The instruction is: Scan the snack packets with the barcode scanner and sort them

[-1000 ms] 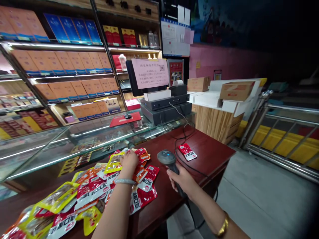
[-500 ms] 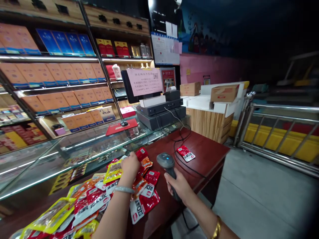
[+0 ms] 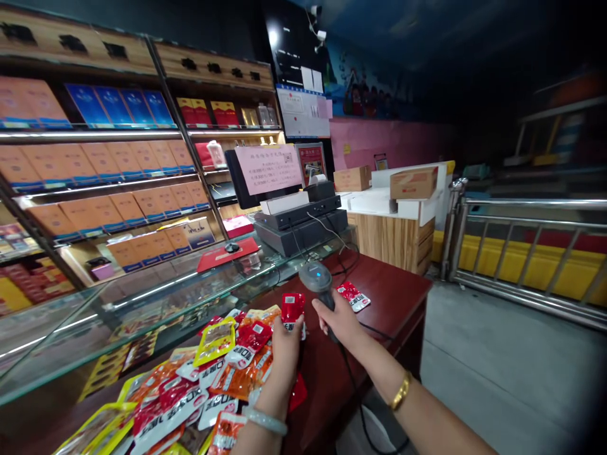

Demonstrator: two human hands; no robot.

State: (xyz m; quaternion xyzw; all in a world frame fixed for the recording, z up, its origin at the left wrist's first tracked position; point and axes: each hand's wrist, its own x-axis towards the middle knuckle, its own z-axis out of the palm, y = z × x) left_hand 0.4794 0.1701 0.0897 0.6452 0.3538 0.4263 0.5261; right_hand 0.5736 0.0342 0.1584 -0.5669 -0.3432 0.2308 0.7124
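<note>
Mid-frame, the left hand (image 3: 286, 344) pinches a red packet (image 3: 293, 308) up by the scanner (image 3: 316, 278), gripped tight in the right hand (image 3: 339, 319), likely so its head can see it.

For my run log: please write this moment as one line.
left hand: holds red packet; right hand: holds scanner near it; table: packet pile

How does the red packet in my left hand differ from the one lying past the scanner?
Held packet stands upright in the left hand; lone packet lies flat on the table. Held packet is beside the scanner; lone packet sits untouched beyond it. Both red with white labels.
</note>
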